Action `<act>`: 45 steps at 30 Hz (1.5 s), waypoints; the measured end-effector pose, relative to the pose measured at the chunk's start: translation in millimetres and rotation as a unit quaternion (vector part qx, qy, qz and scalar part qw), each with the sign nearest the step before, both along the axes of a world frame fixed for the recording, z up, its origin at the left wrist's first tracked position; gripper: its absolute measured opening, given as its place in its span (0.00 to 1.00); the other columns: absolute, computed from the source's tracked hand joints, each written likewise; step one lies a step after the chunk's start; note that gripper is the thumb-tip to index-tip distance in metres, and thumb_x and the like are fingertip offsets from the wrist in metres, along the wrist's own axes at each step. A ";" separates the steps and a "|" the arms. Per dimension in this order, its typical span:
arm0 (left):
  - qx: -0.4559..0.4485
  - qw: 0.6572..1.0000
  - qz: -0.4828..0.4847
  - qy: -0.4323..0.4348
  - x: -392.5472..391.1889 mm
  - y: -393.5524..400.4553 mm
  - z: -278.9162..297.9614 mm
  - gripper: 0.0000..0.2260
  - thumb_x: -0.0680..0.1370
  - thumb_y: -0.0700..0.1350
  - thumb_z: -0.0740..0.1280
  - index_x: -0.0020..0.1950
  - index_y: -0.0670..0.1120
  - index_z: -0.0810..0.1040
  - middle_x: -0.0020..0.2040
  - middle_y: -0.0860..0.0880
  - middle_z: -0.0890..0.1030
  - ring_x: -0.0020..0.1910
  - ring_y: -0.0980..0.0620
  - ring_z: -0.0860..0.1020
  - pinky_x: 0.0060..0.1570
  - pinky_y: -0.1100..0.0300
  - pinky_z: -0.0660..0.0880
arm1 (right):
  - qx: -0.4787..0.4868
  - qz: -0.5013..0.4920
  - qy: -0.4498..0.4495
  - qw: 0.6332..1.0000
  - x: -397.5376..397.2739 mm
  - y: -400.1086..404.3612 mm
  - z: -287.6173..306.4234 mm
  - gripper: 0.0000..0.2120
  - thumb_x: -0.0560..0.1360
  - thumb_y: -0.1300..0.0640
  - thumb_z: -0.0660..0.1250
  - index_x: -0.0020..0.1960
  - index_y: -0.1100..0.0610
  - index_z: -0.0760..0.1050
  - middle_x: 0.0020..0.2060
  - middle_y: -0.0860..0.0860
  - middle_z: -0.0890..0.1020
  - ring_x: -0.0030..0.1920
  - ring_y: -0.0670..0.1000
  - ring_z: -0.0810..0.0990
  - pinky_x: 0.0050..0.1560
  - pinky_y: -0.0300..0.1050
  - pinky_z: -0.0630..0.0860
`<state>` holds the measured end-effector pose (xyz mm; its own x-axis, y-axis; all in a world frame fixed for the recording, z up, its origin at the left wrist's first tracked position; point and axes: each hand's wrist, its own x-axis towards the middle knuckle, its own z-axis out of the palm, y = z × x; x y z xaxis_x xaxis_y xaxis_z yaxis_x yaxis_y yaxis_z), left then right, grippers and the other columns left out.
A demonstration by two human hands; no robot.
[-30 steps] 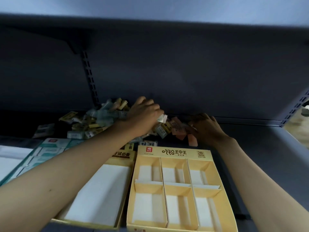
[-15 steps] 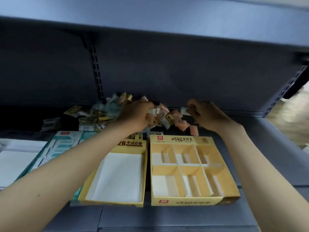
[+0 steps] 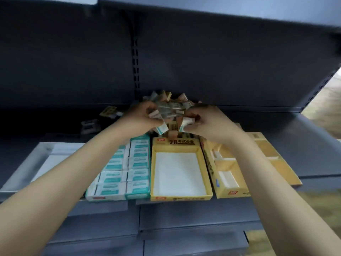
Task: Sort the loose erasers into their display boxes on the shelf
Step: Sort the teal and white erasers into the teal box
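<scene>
A heap of loose erasers lies at the back of the dark shelf. My left hand is closed on a white-and-teal eraser at the heap's front edge. My right hand grips another white-and-teal eraser just beside it. Both hands hover above the back rim of the yellow display box, whose white floor is bare. Left of it stands a teal box packed with teal-labelled erasers. On the right a yellow divided box holds nothing, partly hidden by my right forearm.
A grey tray with a white floor stands at the far left. A few stray erasers lie left of the heap. The shelf above hangs low overhead. A slotted upright runs down the back panel. The shelf's right end opens onto the floor.
The view has pulled back and shifted left. Both hands have come together at the heap's front, each now holding a white-and-teal eraser.
</scene>
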<state>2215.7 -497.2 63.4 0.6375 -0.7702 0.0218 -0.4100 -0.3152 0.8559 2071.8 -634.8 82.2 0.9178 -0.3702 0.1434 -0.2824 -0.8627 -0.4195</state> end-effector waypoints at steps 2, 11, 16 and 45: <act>0.022 0.999 0.003 -0.046 7.9 18.7 -0.1 0.12 0.72 0.44 0.71 0.54 0.51 0.75 0.55 0.50 0.77 0.50 0.50 0.78 0.54 0.53 0.76 | 0.037 0.007 -0.008 0.999 6.7 17.5 -2.1 0.07 0.71 0.55 0.69 0.48 0.52 0.74 0.36 0.47 0.77 0.35 0.42 0.73 0.34 0.35 0.67; -0.014 1.000 0.007 -0.007 43.5 76.4 -9.2 0.03 0.75 0.43 0.69 0.43 0.50 0.76 0.47 0.50 0.79 0.28 0.62 0.78 0.31 0.70 0.73 | 0.251 0.066 -0.007 0.966 39.2 64.3 -17.0 0.09 0.74 0.59 0.67 0.54 0.52 0.76 0.45 0.43 0.83 0.44 0.44 0.81 0.45 0.42 0.78; -0.060 0.998 0.000 0.028 50.7 101.5 -12.0 0.03 0.75 0.42 0.68 0.43 0.49 0.78 0.46 0.53 0.80 0.38 0.61 0.78 0.37 0.74 0.72 | 0.346 0.082 -0.010 0.935 49.7 81.1 -24.8 0.13 0.76 0.62 0.66 0.58 0.49 0.74 0.55 0.48 0.82 0.55 0.47 0.80 0.56 0.49 0.78; -0.015 1.000 -0.018 0.019 0.3 159.0 -33.1 0.07 0.73 0.41 0.71 0.43 0.54 0.81 0.46 0.58 0.82 0.49 0.53 0.80 0.54 0.59 0.77 | 0.156 -0.010 -0.011 0.988 12.4 123.8 -43.6 0.20 0.81 0.54 0.55 0.73 0.49 0.63 0.68 0.47 0.69 0.68 0.42 0.64 0.62 0.29 0.57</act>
<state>2215.9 -338.3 30.3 0.6098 -0.7923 0.0214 -0.3884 -0.2751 0.8795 2084.2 -510.9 38.6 0.9075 -0.4183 0.0398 -0.2859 -0.6842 -0.6709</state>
